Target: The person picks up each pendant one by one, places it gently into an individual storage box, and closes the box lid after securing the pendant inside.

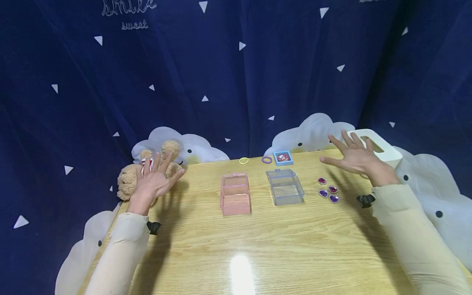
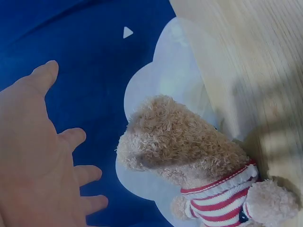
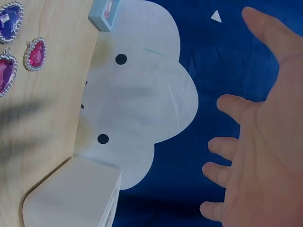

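My left hand [image 1: 155, 182] is held with fingers spread above the table, in front of a teddy bear [image 2: 175, 142] in a red-and-white striped top. Over at the right, my right hand [image 1: 355, 157] is also spread, near a white box [image 1: 387, 150] with an opening in its top. Neither hand holds anything. Between them stand a clear pink box [image 1: 236, 205] and a clear bluish box [image 1: 287, 196], both with lids raised. Heart- or drop-shaped gems lie right of the bluish box, among them a red gem [image 1: 322, 180] and a purple gem [image 1: 334, 199].
Along the table's back edge lie a yellow ring [image 1: 243, 161], a purple ring [image 1: 267, 160] and a small blue-framed square [image 1: 283, 158]. A dark blue curtain [image 1: 221, 73] with white triangles and clouds hangs behind the wooden table [image 1: 295, 246].
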The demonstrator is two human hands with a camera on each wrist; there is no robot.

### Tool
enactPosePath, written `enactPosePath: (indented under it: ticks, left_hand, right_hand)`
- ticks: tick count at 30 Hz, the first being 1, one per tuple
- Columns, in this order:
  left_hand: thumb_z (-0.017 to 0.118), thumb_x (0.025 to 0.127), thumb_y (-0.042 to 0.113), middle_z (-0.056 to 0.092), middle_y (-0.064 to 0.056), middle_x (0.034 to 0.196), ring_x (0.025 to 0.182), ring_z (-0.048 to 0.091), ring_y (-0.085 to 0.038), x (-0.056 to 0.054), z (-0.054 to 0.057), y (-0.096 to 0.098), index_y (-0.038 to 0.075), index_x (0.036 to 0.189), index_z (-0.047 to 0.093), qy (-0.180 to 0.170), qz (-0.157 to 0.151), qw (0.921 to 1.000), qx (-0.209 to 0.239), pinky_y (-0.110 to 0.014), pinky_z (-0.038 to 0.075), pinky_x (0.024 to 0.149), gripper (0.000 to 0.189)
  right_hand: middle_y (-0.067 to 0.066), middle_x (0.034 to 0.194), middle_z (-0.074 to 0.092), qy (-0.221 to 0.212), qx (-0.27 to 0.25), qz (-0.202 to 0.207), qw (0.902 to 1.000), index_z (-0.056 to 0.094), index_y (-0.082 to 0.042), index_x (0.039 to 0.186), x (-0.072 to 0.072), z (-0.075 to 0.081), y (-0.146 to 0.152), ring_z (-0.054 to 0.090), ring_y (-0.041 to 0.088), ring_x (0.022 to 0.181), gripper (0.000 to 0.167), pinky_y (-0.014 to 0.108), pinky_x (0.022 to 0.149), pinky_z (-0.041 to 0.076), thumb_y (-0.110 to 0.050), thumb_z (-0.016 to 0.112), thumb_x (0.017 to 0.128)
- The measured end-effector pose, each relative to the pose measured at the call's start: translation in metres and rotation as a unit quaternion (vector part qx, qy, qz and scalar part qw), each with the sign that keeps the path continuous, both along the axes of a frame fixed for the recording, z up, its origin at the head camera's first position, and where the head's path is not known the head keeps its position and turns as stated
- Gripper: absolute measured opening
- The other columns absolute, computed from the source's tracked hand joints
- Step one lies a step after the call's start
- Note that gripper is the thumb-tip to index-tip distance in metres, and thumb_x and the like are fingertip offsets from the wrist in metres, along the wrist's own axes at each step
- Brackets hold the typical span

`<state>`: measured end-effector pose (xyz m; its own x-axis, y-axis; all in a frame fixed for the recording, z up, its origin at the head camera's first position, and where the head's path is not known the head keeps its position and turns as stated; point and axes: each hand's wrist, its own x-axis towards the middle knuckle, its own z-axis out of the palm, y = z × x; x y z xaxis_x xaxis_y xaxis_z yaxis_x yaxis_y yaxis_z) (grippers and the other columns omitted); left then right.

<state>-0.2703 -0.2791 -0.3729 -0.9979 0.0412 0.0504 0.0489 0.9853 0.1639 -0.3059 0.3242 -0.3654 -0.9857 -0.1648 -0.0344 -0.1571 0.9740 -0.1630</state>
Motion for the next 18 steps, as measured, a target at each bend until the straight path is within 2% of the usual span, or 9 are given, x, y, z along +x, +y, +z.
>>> enactPosePath:
  ticks: [6,11,14,18]
  left_hand:
    - [0.030,0.093,0.078,-0.003,-0.019,0.168,0.152,-0.009,-0.050,0.000,0.000,0.003,0.029,0.162,0.006,0.003,-0.006,0.9997,0.024,-0.076,-0.008,0.116,0.088]
    - [0.036,0.092,0.078,0.003,-0.020,0.168,0.152,0.000,-0.049,0.000,0.000,0.006,0.028,0.162,0.011,0.014,-0.013,0.9989,0.042,-0.076,0.005,0.117,0.090]
    - [0.044,0.094,0.070,0.014,-0.020,0.167,0.152,0.009,-0.049,0.000,0.001,0.008,0.025,0.161,0.018,0.038,-0.028,0.9975,0.053,-0.074,0.014,0.117,0.085]
    - [0.058,0.096,0.051,0.028,-0.020,0.163,0.150,0.020,-0.047,0.000,0.001,0.011,0.016,0.158,0.028,0.073,-0.053,0.9925,0.083,-0.067,0.021,0.119,0.077]
  right_hand:
    - [0.030,0.163,-0.007,0.007,0.003,0.012,0.9999,0.003,-0.019,0.162,0.000,-0.001,0.003,-0.005,0.056,0.149,0.101,0.075,0.114,-0.013,-0.078,0.041,0.090]
    - [0.034,0.162,0.003,0.019,0.002,0.020,0.9996,0.010,-0.016,0.161,0.000,-0.002,0.003,0.005,0.057,0.148,0.099,0.076,0.115,-0.009,-0.076,0.045,0.090]
    - [0.035,0.161,0.012,0.030,-0.006,0.028,0.9991,0.019,-0.012,0.160,0.000,-0.002,0.003,0.011,0.057,0.147,0.097,0.076,0.116,-0.003,-0.072,0.049,0.090]
    - [0.034,0.158,0.024,0.037,-0.026,0.043,0.9981,0.028,-0.007,0.156,-0.001,-0.002,0.002,0.020,0.056,0.145,0.091,0.074,0.116,0.011,-0.065,0.055,0.092]
